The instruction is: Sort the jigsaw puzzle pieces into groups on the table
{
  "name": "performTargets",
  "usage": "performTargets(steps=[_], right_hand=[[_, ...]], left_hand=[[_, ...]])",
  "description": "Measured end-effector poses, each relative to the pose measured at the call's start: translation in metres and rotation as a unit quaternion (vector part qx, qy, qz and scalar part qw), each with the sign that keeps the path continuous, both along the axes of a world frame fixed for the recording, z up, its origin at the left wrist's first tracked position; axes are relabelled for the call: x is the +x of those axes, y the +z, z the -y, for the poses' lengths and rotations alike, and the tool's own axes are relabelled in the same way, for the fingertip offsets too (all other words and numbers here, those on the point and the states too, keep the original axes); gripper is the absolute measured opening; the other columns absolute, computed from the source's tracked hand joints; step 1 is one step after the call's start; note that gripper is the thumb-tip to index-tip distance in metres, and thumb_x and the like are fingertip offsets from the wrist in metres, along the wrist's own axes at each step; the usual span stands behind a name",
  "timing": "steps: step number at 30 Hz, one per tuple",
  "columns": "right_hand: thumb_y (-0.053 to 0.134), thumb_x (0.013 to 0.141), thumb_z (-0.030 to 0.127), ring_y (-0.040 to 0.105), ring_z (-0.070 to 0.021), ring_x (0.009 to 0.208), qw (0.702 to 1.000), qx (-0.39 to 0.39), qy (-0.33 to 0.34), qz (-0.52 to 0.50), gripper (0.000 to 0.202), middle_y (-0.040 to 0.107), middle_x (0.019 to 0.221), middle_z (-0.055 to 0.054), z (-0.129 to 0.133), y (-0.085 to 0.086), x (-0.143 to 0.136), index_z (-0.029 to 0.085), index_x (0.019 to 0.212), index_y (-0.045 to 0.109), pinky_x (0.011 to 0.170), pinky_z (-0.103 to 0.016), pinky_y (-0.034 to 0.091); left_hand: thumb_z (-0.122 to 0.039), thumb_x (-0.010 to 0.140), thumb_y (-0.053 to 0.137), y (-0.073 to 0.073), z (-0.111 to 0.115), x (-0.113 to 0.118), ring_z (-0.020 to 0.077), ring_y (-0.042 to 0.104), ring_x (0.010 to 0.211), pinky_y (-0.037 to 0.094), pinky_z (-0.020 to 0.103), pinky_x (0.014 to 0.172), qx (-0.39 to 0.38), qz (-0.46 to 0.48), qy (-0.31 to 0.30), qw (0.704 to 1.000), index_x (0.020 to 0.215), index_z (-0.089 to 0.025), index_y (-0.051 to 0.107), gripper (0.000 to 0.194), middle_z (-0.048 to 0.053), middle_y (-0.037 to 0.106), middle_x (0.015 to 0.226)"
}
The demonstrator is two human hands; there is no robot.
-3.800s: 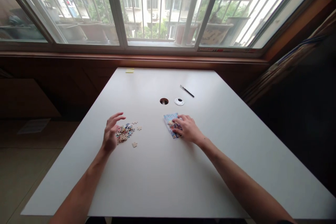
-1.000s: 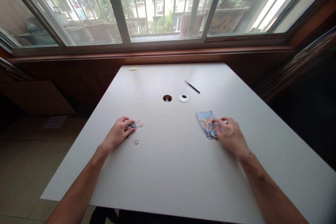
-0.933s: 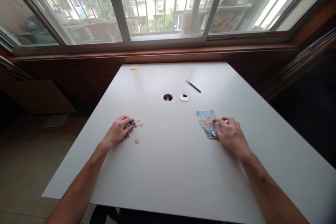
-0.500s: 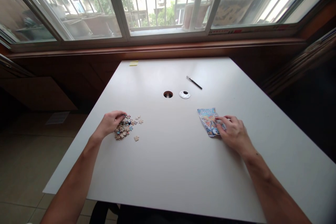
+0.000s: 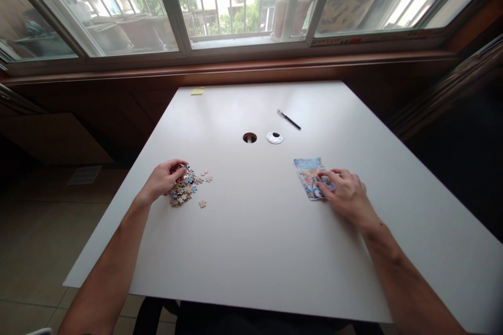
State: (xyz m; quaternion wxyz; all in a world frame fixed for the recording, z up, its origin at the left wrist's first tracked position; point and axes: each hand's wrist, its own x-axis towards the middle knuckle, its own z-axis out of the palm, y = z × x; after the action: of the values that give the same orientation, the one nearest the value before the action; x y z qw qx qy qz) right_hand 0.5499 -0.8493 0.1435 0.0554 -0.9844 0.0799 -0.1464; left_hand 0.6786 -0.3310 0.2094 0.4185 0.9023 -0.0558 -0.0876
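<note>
A: Your left side?
B: One left forearm (image 5: pixel 108 259), bare, angled forward; one left hand (image 5: pixel 163 179), fingers curled toward the thumb.
A: Your right?
B: One right forearm (image 5: pixel 408 269), bare, slanting inward; one right hand (image 5: pixel 346 192), palm down, fingers bent.

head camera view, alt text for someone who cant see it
A person's left hand is at a pile of jigsaw pieces on a white table, while the right hand touches a colourful printed packet. Farther back lies a pen.

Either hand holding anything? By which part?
Right hand: fingertips on the colourful packet at its right side; pinched or merely touched, unclear. Left hand: fingers at the far side of the puzzle pile; any hold unclear.
</note>
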Motion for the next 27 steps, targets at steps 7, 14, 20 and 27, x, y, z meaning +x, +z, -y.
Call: performTargets(steps=[7, 14, 20, 27], right_hand=[[0.056, 0.09, 0.044, 0.055, -0.0281, 0.096, 1.0, 0.013, 0.007, 0.015, 0.032, 0.061, 0.115, -0.011, -0.001, 0.0, 0.0003, 0.026, 0.114, 0.07, 0.084, -0.042, 0.044], [0.056, 0.091, 0.043, 0.055, -0.0279, 0.097, 1.0, 0.024, 0.002, 0.014, 0.029, 0.06, 0.115, -0.01, -0.0019, 0.0, -0.0003, 0.027, 0.112, 0.07, 0.086, -0.042, 0.045], [0.057, 0.091, 0.043, 0.055, -0.0281, 0.097, 1.0, 0.018, -0.005, 0.011, 0.029, 0.059, 0.116, -0.01, -0.0023, 0.0002, -0.0003, 0.028, 0.112, 0.07, 0.085, -0.042, 0.044], [0.056, 0.091, 0.045, 0.054, -0.0288, 0.098, 1.0, 0.018, -0.009, 0.007, 0.031, 0.059, 0.116, -0.01, -0.003, 0.002, -0.0006, 0.027, 0.112, 0.07, 0.085, -0.043, 0.044]], left_hand=[[-0.053, 0.086, 0.06, 0.0032, 0.0069, 0.0006, 0.0092, 0.043, 0.049, 0.034, 0.019, 0.042, -0.011, -0.031, -0.04, 0.999, 0.104, -0.019, 0.066, 0.04, -0.002, 0.056, 0.067], [-0.058, 0.084, 0.059, 0.0011, 0.0058, 0.0036, 0.0123, 0.052, 0.057, 0.039, 0.02, 0.048, 0.041, -0.039, -0.065, 0.996, 0.094, -0.018, 0.069, 0.042, 0.0, 0.063, 0.07], [-0.056, 0.083, 0.061, -0.0028, 0.0008, 0.0079, 0.0171, 0.063, 0.073, 0.046, 0.022, 0.059, 0.089, -0.019, -0.074, 0.993, 0.096, -0.02, 0.073, 0.04, 0.003, 0.072, 0.082], [-0.053, 0.082, 0.063, 0.0018, 0.0017, 0.0057, 0.0174, 0.065, 0.065, 0.042, 0.021, 0.048, 0.102, -0.024, -0.046, 0.993, 0.1, -0.02, 0.076, 0.04, 0.003, 0.073, 0.075]])
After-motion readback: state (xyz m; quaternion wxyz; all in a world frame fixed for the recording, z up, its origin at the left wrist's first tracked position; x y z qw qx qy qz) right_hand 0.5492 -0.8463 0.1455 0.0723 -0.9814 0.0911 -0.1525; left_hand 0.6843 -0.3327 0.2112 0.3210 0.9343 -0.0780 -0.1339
